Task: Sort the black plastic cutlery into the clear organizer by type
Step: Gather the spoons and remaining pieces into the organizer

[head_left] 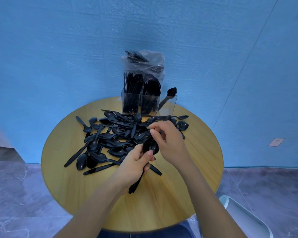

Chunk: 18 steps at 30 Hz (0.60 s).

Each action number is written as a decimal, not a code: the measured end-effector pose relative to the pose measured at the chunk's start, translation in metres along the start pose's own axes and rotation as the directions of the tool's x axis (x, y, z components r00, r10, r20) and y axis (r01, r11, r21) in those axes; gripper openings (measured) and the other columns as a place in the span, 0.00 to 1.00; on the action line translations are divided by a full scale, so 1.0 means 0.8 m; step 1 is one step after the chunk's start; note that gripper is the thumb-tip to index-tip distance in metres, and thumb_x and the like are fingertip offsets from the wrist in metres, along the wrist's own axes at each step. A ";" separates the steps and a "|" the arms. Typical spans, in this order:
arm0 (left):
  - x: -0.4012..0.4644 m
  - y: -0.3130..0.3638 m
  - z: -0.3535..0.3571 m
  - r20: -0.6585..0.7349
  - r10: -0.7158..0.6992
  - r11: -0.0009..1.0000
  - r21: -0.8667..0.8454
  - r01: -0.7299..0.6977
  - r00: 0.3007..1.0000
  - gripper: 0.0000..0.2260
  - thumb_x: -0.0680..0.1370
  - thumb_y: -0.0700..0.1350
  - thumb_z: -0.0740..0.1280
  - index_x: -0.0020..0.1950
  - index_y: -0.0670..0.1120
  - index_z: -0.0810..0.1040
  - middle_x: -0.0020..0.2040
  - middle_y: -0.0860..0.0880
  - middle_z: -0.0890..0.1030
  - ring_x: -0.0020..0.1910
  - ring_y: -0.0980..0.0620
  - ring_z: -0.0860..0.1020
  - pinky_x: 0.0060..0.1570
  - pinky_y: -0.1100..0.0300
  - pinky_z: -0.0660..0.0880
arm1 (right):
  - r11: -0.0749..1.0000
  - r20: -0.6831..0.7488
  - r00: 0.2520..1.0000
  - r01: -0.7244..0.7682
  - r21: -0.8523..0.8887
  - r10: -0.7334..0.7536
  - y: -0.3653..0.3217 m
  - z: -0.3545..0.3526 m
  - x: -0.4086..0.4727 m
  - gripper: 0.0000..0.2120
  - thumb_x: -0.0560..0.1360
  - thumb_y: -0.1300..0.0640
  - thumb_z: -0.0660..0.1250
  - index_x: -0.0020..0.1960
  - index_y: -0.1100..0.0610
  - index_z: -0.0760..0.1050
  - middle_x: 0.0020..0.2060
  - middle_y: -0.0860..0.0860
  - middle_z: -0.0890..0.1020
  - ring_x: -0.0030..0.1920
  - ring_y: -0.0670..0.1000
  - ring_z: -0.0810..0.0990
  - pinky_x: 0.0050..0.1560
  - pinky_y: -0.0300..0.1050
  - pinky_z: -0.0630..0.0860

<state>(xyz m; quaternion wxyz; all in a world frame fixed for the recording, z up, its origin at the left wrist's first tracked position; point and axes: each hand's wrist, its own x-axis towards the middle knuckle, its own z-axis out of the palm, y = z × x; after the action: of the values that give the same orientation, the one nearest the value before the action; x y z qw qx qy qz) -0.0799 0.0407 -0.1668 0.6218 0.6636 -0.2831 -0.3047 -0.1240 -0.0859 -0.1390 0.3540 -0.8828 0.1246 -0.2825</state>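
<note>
A pile of black plastic spoons (pixel 110 134) lies spread over the round wooden table (pixel 187 194). My left hand (pixel 136 162) grips a stacked bunch of spoons (pixel 150 146), bowls up and handles sticking out below my palm. My right hand (pixel 169 140) hovers just above that bunch with fingers curled, pinching at the top of it. The clear organizer (pixel 148 103) stands at the table's far edge. Its left section is packed with black cutlery, the middle one holds more, and the right section has a single spoon (pixel 169 97) leaning in it.
A clear plastic bag (pixel 144 64) with more black cutlery sits behind and on top of the organizer, against the blue wall. A white object (pixel 244 219) stands on the floor at the lower right of the table.
</note>
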 end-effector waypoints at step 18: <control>-0.024 -0.001 -0.023 0.086 0.010 0.985 0.168 -0.024 0.996 0.06 0.82 0.47 0.57 0.47 0.48 0.71 0.34 0.53 0.74 0.29 0.58 0.71 0.35 0.62 0.72 | 0.991 -0.091 0.990 0.102 -0.086 -0.110 0.006 0.043 -0.016 0.17 0.81 0.53 0.55 0.35 0.58 0.64 0.28 0.49 0.66 0.29 0.47 0.63 0.30 0.41 0.61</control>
<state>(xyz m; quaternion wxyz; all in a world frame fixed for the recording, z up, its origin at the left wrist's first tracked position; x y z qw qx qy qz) -0.0784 0.0676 -0.1657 0.5533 0.6981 -0.3397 -0.3019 -0.1145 -0.0647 -0.1678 0.2957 -0.8875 0.1056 -0.3373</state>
